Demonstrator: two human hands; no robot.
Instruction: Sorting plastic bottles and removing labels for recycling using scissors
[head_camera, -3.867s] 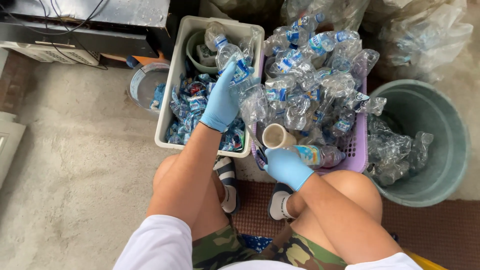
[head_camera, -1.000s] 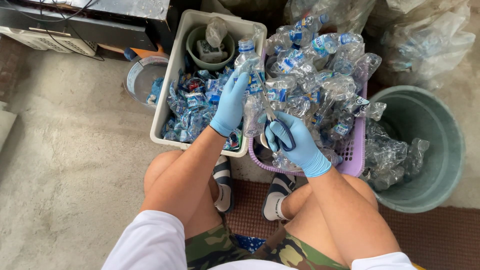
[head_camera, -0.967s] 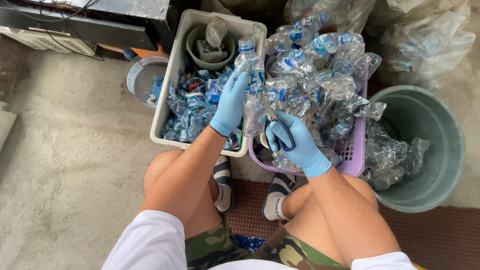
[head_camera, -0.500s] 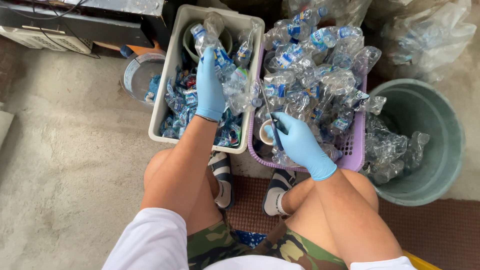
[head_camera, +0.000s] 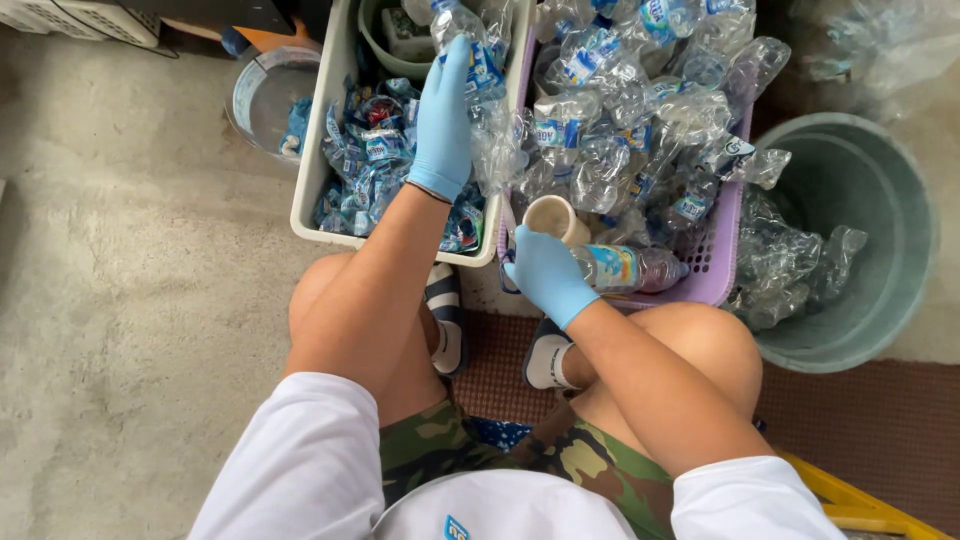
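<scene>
My left hand (head_camera: 443, 120), in a blue glove, reaches over the white bin (head_camera: 312, 200) and grips a crushed clear plastic bottle (head_camera: 482, 75) above a heap of torn blue labels (head_camera: 368, 160). My right hand (head_camera: 545, 275), also gloved, sits at the near edge of the purple basket (head_camera: 722, 265). Its fingers curl around dark scissors that barely show at its left side. A beige cup (head_camera: 550, 215) stands just beyond that hand. A labelled bottle (head_camera: 630, 268) lies right beside it. The basket is piled with several crushed bottles (head_camera: 640, 110).
A grey-green bucket (head_camera: 880, 200) holding clear bottles stands to the right. A green bowl (head_camera: 380, 45) sits at the bin's far end. A round clear tub (head_camera: 262, 95) rests on the concrete at left. My knees and sandals are over a brown mat (head_camera: 880, 420).
My left hand carried a bottle from the purple basket over to the white bin. My right hand dropped back to the basket's near edge by the cup.
</scene>
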